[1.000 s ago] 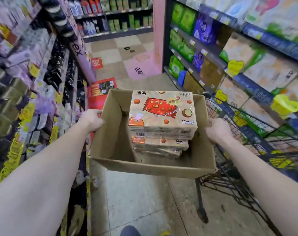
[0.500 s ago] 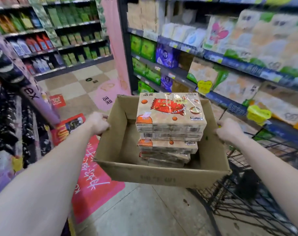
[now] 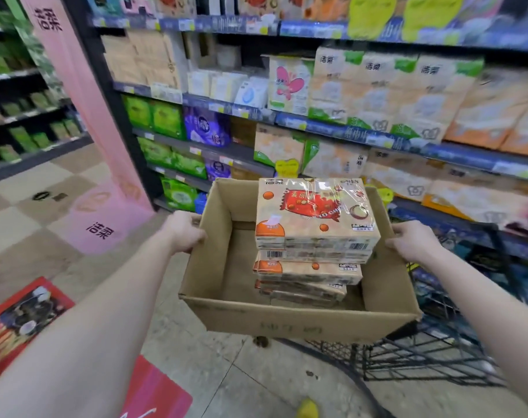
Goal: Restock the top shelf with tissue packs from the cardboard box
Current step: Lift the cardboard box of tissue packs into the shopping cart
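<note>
I hold an open cardboard box (image 3: 290, 322) in front of me, above the floor and the front of a wire cart. My left hand (image 3: 182, 230) grips its left wall and my right hand (image 3: 410, 239) grips its right wall. Inside, against the right side, lies a stack of beige tissue packs (image 3: 314, 218) with red and orange print; the top pack rises above the rim. The left half of the box shows bare cardboard. The top shelf (image 3: 214, 24) runs along the upper edge of the view, with packs standing on it.
A black wire shopping cart (image 3: 437, 357) stands under and right of the box. Shelves (image 3: 362, 137) full of tissue and paper packs fill the right side. A pink pillar (image 3: 75, 95) stands at the shelf's left end. Red and pink floor stickers (image 3: 24, 321) lie left.
The view has swung right and upward, from the aisle floor toward the tissue shelves. The box stays in both hands and has come closer to the shelving.
</note>
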### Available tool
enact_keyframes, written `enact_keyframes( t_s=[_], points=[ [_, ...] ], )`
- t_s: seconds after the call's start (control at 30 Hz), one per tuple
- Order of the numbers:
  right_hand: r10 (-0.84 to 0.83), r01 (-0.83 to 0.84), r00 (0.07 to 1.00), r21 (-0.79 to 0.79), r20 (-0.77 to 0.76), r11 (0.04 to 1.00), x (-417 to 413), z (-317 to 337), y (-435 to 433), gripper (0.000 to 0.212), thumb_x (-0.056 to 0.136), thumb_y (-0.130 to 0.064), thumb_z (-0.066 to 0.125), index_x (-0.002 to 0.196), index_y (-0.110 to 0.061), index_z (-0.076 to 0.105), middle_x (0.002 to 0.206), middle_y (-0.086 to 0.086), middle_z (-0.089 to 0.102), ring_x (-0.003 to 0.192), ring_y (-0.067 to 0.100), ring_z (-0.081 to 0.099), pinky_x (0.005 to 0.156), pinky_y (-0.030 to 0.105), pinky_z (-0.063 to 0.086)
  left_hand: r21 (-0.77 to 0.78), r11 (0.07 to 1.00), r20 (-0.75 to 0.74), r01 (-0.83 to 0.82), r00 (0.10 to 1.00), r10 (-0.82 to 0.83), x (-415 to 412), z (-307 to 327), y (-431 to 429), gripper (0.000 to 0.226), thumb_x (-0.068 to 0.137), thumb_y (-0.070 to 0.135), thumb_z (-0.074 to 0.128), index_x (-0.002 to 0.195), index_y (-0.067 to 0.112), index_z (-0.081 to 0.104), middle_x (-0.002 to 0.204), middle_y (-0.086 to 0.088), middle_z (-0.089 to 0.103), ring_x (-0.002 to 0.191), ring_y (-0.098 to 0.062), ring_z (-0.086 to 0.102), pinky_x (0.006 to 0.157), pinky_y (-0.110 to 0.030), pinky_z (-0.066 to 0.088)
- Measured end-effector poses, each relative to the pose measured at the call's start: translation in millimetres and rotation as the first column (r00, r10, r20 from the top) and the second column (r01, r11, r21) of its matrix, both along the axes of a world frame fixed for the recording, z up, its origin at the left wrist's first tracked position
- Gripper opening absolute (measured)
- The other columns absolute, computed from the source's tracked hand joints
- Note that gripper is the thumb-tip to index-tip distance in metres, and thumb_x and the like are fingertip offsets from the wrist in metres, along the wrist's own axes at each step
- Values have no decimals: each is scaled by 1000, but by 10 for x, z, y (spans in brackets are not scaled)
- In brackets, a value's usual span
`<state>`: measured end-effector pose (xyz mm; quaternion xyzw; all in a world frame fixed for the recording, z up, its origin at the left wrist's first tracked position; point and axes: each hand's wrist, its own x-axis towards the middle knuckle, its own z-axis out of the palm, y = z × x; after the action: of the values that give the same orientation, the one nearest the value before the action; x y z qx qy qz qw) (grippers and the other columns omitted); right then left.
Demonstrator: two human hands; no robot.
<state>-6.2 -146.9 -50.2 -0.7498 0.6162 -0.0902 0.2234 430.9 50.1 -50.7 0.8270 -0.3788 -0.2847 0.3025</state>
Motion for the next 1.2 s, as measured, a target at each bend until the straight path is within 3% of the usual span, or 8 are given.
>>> enact_keyframes(
  t_s=[0.17,0.3,0.43,0.57,0.8,0.9,1.0,1.2],
  points=[
    [-106,106,994,1,-30,994,-263,-48,-184,24,91,-16,70,115,-17,76,96,8,74,83,28,69,73,39,59,22,994,39,106,994,-106,-38,-175,-518,40,74,16,71,113,21,79,92,-2,80,83,-25,78,70,-45,66],
    [-134,136,990,30,-49,990,-436,-140,-404,22,94,-18,69,115,-18,76,98,8,75,75,21,67,63,33,56,42,985,65,166,984,-168,-151,-262,-960,31,87,7,70,112,24,76,92,-4,79,68,-18,75,52,-34,62],
    [-144,145,989,31,-39,989,-570,-288,-687,29,97,-19,67,126,-19,72,95,3,73,70,13,62,52,21,45,66,976,109,207,971,-213,-163,-435,-1481,41,85,14,71,124,24,76,91,1,80,75,-17,77,63,-39,66],
    [-175,176,984,24,-39,984,-700,-556,-997,33,97,-18,66,130,-17,69,114,10,75,82,22,60,58,28,46,77,969,125,235,962,-243,-280,-576,-1987,45,90,14,69,132,28,70,93,-2,79,74,-19,77,61,-37,65],
    [-257,257,966,66,-7,964,-847,-1037,-1476,34,93,-22,68,127,-24,71,111,9,77,104,33,69,72,34,50,126,969,163,211,959,-230,-446,-1013,-2623,51,90,17,71,140,26,66,90,4,78,75,-10,74,58,-22,55],
    [-289,289,957,70,-9,955,-904,-1300,-1590,35,93,-23,68,127,-23,71,111,9,77,105,34,70,69,33,47,145,966,124,212,965,-230,-506,-1215,-2845,51,91,14,73,140,23,66,99,2,79,87,-15,75,69,-26,57],
    [-327,324,945,106,12,940,-957,-1532,-1678,25,90,-17,68,114,-19,74,105,13,77,102,36,70,67,34,45,181,953,87,242,961,-261,-546,-1440,-3058,49,91,13,71,138,24,67,113,-1,79,100,-21,74,85,-37,61],
    [-331,331,943,169,-30,928,-1065,-1919,-1745,22,87,-13,66,107,-15,74,99,16,76,99,38,70,67,31,41,311,914,186,262,926,-329,-679,-1813,-3307,54,93,18,72,146,20,61,116,-4,79,108,-26,73,90,-34,58]
  ],
)
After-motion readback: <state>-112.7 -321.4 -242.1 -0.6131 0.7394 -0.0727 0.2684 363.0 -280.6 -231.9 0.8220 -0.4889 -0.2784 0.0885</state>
